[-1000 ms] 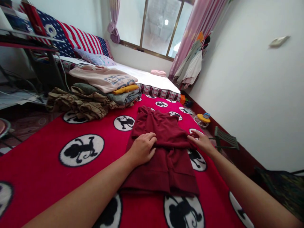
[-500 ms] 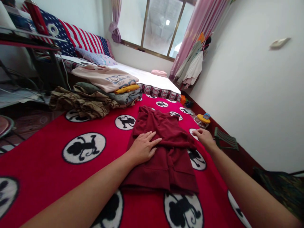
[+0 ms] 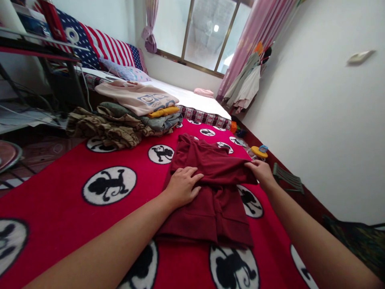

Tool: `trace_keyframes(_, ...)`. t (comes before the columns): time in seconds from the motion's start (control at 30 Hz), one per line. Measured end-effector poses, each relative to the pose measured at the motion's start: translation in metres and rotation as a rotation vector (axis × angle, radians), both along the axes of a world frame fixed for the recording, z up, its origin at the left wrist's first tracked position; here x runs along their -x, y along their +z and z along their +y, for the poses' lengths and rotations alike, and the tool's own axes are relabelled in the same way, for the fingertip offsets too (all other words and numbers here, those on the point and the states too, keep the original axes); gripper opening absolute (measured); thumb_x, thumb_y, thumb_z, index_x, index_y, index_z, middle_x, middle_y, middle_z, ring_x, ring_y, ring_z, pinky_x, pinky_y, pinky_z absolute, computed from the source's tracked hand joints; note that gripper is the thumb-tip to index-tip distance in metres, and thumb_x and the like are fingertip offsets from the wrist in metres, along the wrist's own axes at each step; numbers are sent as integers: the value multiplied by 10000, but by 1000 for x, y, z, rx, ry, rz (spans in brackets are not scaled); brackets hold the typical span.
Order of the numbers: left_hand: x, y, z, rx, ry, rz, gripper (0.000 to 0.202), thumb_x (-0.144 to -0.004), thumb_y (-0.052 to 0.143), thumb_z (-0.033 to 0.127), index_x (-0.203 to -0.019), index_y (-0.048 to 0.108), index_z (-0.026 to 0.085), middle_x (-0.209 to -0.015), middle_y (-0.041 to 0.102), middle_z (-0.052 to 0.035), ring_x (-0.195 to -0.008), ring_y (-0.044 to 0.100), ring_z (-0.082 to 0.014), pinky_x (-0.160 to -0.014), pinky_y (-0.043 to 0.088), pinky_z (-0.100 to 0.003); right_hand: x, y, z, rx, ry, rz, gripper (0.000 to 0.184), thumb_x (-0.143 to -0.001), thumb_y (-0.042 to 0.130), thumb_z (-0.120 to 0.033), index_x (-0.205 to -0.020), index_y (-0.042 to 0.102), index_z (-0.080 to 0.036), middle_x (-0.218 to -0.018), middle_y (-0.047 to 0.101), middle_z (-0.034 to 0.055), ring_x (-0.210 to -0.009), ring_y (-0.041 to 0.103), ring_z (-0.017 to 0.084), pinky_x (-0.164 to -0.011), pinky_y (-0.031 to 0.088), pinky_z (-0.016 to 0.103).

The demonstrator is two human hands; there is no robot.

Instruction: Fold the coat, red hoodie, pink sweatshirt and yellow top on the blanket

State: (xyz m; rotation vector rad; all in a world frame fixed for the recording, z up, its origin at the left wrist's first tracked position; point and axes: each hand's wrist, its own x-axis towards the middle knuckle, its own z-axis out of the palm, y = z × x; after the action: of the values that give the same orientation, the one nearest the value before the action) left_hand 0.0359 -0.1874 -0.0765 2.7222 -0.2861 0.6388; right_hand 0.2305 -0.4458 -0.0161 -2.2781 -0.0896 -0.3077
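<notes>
A dark red sweatshirt [image 3: 207, 208] lies partly folded on the red blanket [image 3: 144, 180], its wide hem toward me and one sleeve across the middle. My left hand [image 3: 184, 186] rests flat on the left side of the cloth, fingers stretched out. At the right, my right hand [image 3: 261, 171] pinches the edge of the sleeve between thumb and fingers and holds it out to the side. The sleeve is taut and slightly raised there. The far part of the sweatshirt is bunched in soft folds.
Beyond to the left, a stack of folded clothes has a pale printed shirt [image 3: 138, 96] on top and camouflage cloth [image 3: 105, 126] below. A white-covered bed [image 3: 186, 96] stands under the window. A yellow stool [image 3: 259, 152] and a green folding stool [image 3: 288, 178] are along the right wall.
My right hand has closed on the sleeve's edge and pulled it out to the right, smoothing the cloth. My left hand stays pressed on the sweatshirt. The view has shifted slightly.
</notes>
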Motion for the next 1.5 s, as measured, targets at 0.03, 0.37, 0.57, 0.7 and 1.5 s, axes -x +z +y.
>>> trace_keyframes(0.03, 0, 1, 0, 3, 6, -10, 386, -856, 604, 345, -1223, 637, 228, -1270, 609, -112, -1175, 536, -287, -951, 431, -444, 3, 9, 9, -153, -17, 27, 117, -613, 728, -242, -678, 652, -182, -589, 623, -3, -563, 573, 168, -551, 456, 275)
trace_keyframes(0.37, 7, 14, 11, 332, 195, -332, 84, -890, 537, 255, -925, 575, 189, -949, 603, -60, -957, 563, -219, -901, 454, -361, 67, 28, 101, -392, 690, 210, 524, -803, 659, -535, -1228, 560, -245, -1289, 621, 96, -1142, 625, 234, -910, 543, 389)
trace_keyframes(0.57, 1, 8, 14, 289, 175, -337, 320, -908, 539, 265, -1223, 564, 214, -1337, 527, -84, -1257, 460, -249, -1096, 353, -422, 87, -40, 93, 383, 875, -38, 676, -821, 650, -496, -1419, 475, -236, -1585, 265, 117, -1477, 174, 312, -1163, 150, 599)
trace_keyframes(0.7, -7, -1, 15, 202, 169, -184, 360, -913, 546, 411, -1219, 622, 239, -1477, 422, -78, -1396, 308, -311, -1143, 289, -494, 93, -47, 77, 367, 928, -76, 591, -882, 592, -464, -1427, 464, -274, -1574, 302, 91, -1474, 202, 275, -1156, 208, 582)
trace_keyframes(1.5, -51, 9, 83, 408, 554, 129, 248, -825, 605, 318, -999, 773, 261, -1027, 759, -16, -991, 686, -221, -786, 493, -274, 230, -29, 147, 817, 813, -180, 143, -924, 531, -148, -942, 674, -146, -925, 656, 102, -849, 635, 214, -690, 493, 290)
